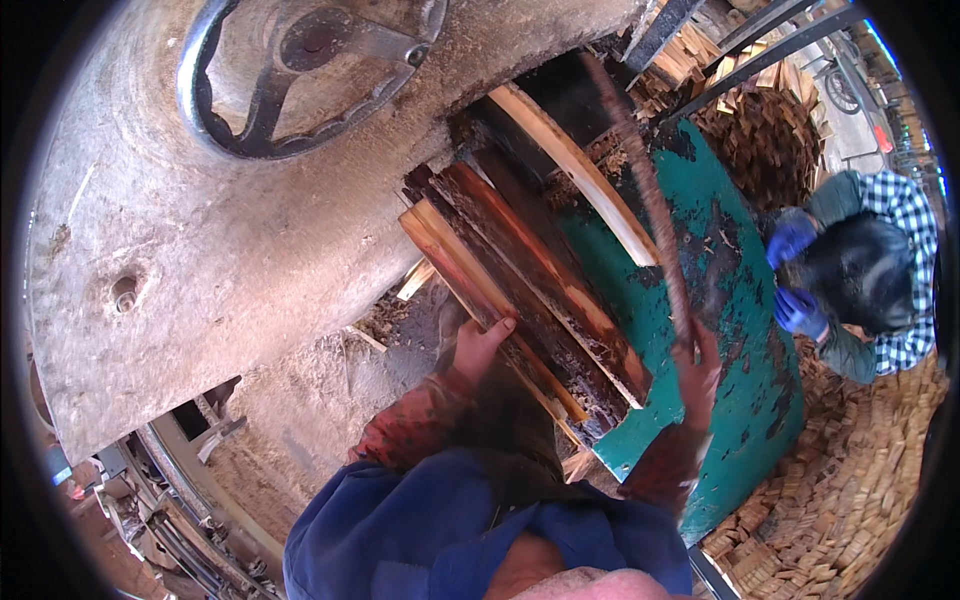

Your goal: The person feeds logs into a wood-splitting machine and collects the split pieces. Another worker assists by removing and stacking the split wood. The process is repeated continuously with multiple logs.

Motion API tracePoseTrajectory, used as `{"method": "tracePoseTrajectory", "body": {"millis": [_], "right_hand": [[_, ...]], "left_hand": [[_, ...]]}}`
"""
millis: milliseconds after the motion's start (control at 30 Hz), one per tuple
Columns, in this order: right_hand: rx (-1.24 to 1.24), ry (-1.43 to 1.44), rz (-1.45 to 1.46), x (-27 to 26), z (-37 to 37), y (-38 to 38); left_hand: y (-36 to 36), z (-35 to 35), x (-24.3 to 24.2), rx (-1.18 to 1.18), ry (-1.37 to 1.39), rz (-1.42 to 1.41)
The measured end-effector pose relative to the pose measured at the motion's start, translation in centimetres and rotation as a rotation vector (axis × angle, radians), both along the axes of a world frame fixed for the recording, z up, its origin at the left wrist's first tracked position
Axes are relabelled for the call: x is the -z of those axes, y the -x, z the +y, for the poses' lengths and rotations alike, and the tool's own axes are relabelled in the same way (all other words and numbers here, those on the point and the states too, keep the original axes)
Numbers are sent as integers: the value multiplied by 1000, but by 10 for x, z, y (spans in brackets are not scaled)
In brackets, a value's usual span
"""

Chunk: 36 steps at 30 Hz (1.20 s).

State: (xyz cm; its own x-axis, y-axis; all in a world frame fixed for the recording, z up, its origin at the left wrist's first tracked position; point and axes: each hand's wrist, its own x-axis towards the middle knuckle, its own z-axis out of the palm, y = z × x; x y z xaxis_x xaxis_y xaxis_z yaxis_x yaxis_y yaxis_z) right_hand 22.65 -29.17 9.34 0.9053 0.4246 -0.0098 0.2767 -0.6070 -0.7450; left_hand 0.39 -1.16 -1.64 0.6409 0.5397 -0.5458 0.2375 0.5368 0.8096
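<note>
My left hand (481, 346) grips the edge of a reddish-tan wood strip (454, 251), its thumb on top. Beside that strip, several dark, rough slabs (551, 281) with reddish edges lie lengthwise on a worn green metal table (739, 442). My right hand (697, 371) is closed around the near end of a long brown stick (637, 150). The stick reaches away to a dark opening in the machine, where its far end is hard to make out. A pale curved-looking slat (581, 172) lies between the stick and the slabs, touched by neither hand.
A large dusty machine panel (225, 270) with a metal handwheel (315, 41) fills the left. At right, a co-worker (900, 217) in blue gloves bends close to the table edge. Stacks of short wood pieces (862, 457) stand below. Dark metal bars (765, 56) cross the upper right.
</note>
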Motion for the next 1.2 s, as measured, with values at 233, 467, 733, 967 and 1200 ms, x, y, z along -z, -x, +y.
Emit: {"method": "tracePoseTrajectory", "body": {"millis": [233, 467, 733, 967, 1200], "right_hand": [[-158, 98, -176, 3, 26, 103], [-206, 300, -268, 13, 42, 136], [-242, 307, -277, 5, 48, 143], [-274, 256, -284, 9, 53, 142], [-249, 298, -253, 4, 60, 143]], "left_hand": [[-2, 2, -8, 31, -2, 72], [6, 2, 15, 57, 11, 73], [10, 2, 21, 103, -44, 14], [17, 2, 43, 114, -98, -39], [16, 6, 30, 169, -50, -18]]}}
